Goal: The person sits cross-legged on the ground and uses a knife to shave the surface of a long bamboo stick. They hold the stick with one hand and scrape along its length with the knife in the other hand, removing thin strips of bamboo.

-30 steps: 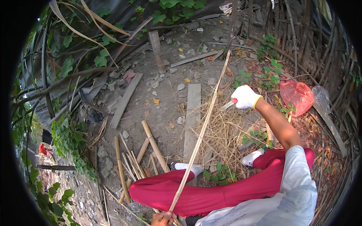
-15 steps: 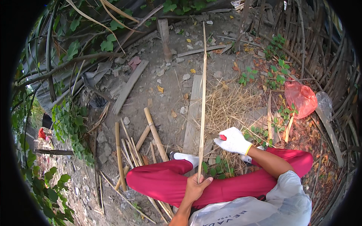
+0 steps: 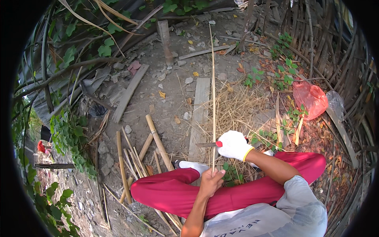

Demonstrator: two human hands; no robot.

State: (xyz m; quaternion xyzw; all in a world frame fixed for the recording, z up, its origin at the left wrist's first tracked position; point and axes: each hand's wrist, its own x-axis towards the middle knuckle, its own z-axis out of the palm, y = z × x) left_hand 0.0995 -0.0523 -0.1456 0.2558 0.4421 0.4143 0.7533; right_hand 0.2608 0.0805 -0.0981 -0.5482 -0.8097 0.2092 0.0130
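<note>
A long, thin bamboo strip (image 3: 213,87) stretches away from my lap across the ground. Its near end is gripped by my bare left hand (image 3: 211,181), fingers wrapped round it above my red trousers. My right hand (image 3: 234,145), in a white knitted glove with a yellow cuff, is closed on a knife (image 3: 206,145). The blade points left and crosses the strip just beyond my left hand; whether it touches cannot be told. Red shows at the glove's front, and most of the handle is hidden inside the fist.
Bamboo poles (image 3: 158,138) and split pieces lie left of my knee. A grey plank (image 3: 199,114) and dry shavings (image 3: 237,106) are ahead. To the right are a red plastic bag (image 3: 310,100) and a stick fence (image 3: 335,51). Leafy vines (image 3: 73,138) hang at left.
My gloved right hand has moved left to the strip, and the knife blade has come into sight across it. My left hand sits slightly farther forward on my lap, the strip turned a little.
</note>
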